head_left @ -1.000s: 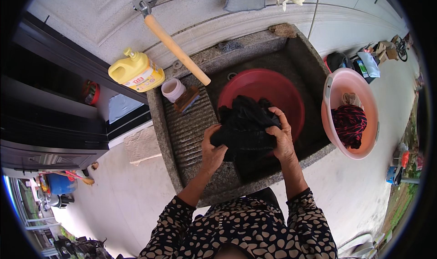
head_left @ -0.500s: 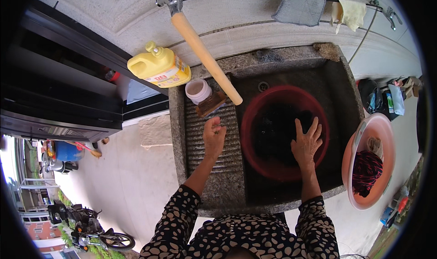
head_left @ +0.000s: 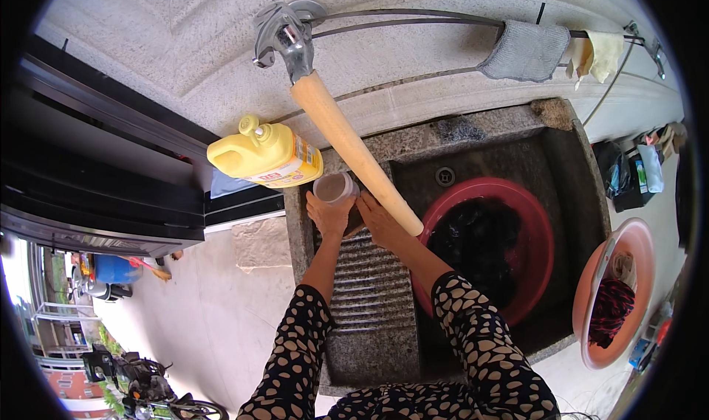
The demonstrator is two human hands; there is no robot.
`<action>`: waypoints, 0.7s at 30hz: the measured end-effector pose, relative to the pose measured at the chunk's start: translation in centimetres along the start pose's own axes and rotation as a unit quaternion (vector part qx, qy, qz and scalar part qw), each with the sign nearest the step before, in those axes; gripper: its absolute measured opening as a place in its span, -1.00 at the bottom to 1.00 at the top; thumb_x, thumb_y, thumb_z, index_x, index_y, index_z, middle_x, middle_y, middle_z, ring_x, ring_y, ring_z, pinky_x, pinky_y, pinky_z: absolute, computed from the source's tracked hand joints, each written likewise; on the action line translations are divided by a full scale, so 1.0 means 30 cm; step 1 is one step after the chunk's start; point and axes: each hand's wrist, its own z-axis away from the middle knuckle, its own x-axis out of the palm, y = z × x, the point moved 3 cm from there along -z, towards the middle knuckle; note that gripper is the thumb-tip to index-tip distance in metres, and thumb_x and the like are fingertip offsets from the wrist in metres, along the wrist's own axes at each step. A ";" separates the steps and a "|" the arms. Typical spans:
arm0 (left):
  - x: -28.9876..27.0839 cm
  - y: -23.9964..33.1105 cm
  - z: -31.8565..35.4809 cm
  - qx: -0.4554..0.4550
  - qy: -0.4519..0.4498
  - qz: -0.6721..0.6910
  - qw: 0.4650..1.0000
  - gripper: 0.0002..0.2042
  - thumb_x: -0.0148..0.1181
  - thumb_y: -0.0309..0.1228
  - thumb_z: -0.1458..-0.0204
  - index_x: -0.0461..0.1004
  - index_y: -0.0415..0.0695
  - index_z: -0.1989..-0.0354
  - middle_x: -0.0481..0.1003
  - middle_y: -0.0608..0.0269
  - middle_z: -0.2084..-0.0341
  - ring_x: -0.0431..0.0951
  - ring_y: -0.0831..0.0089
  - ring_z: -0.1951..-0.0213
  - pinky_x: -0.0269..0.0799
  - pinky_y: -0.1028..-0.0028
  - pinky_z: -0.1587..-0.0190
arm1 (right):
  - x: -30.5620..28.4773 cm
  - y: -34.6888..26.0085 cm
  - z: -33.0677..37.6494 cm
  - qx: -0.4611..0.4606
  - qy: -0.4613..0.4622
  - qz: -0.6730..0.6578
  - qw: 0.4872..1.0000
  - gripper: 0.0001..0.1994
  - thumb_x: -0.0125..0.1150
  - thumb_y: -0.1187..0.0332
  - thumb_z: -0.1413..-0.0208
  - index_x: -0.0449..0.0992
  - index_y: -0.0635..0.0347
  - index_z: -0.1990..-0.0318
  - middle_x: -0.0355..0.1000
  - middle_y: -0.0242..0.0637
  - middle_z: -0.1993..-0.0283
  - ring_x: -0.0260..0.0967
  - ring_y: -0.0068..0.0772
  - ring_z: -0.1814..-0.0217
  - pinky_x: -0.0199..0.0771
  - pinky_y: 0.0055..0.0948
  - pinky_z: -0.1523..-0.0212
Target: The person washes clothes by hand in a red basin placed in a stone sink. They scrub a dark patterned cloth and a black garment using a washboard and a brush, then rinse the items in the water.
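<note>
The right hand [head_left: 379, 224] covered most of a brown thing [head_left: 357, 232], leaving too little to identify. The pale cup [head_left: 336, 189] blocked some fingertips of the left hand [head_left: 327, 216]. The right forearm [head_left: 422, 260] hid the red basin's [head_left: 539, 250] left rim; inside, dark cloth [head_left: 473, 250] showed no clear folds. At near left, the picture's edge cut off a motorcycle [head_left: 140, 379].

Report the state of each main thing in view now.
White jar: upright, left hand gripping it
Right hand: by jar, grip unclear
Yellow bottle: upright
Red basin: upright, in sink
Dark cloth: lying in red basin
Pink basin: holds patterned cloth
Grey cloth: hanging
Pale cloth: hanging
</note>
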 end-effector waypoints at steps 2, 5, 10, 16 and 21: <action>0.016 -0.021 -0.022 0.002 0.005 0.014 1.000 0.14 0.49 -0.08 0.44 -0.13 -0.32 -0.28 0.03 -0.19 -0.17 0.01 -0.07 -0.23 0.07 0.08 -0.21 | 0.008 0.000 -0.021 0.021 -0.015 -0.019 0.999 -0.48 0.21 0.39 0.15 0.34 0.17 -0.08 0.23 -0.21 -0.11 0.05 -0.11 -0.23 0.11 -0.18 0.06; 0.017 -0.014 -0.034 -0.008 0.009 0.023 1.000 0.10 0.48 -0.08 0.47 -0.08 -0.32 -0.25 0.08 -0.14 -0.09 0.10 -0.06 -0.15 0.12 0.07 -0.16 | -0.017 -0.011 0.000 0.029 0.012 -0.037 0.999 -0.59 0.23 0.40 0.23 0.40 0.17 0.10 0.29 -0.32 0.11 0.17 -0.21 -0.03 0.12 -0.20 0.13; -0.005 0.020 0.040 0.001 0.020 -0.010 1.000 0.02 0.47 -0.07 0.47 0.02 -0.30 -0.17 0.12 -0.08 0.00 0.17 -0.04 -0.08 0.18 0.08 -0.10 | -0.085 -0.047 0.166 0.088 -0.037 -0.069 0.993 -0.31 0.38 0.36 0.34 0.26 0.26 -0.07 0.20 -0.10 0.08 0.22 -0.04 0.03 0.30 -0.15 0.08; -0.127 0.004 0.230 0.088 0.066 0.094 0.989 -0.11 0.47 -0.19 0.41 0.10 -0.33 -0.11 0.22 -0.08 0.05 0.25 0.01 -0.04 0.25 0.14 -0.03 | -0.170 -0.060 0.394 0.130 -0.152 -0.237 0.951 -0.28 0.26 0.16 0.12 0.14 0.26 -0.19 0.31 -0.03 0.16 0.30 -0.02 0.13 0.31 -0.11 0.14; -0.413 -0.031 0.450 0.077 0.078 0.188 0.976 -0.17 0.44 -0.28 0.32 0.11 -0.38 -0.12 0.34 -0.12 0.06 0.38 0.11 0.00 0.30 0.23 -0.05 | -0.307 -0.073 0.379 0.216 -0.252 -0.664 0.670 -0.30 0.03 0.01 -0.09 0.04 0.17 -0.32 0.38 -0.16 0.08 0.40 -0.30 0.17 0.33 -0.44 0.33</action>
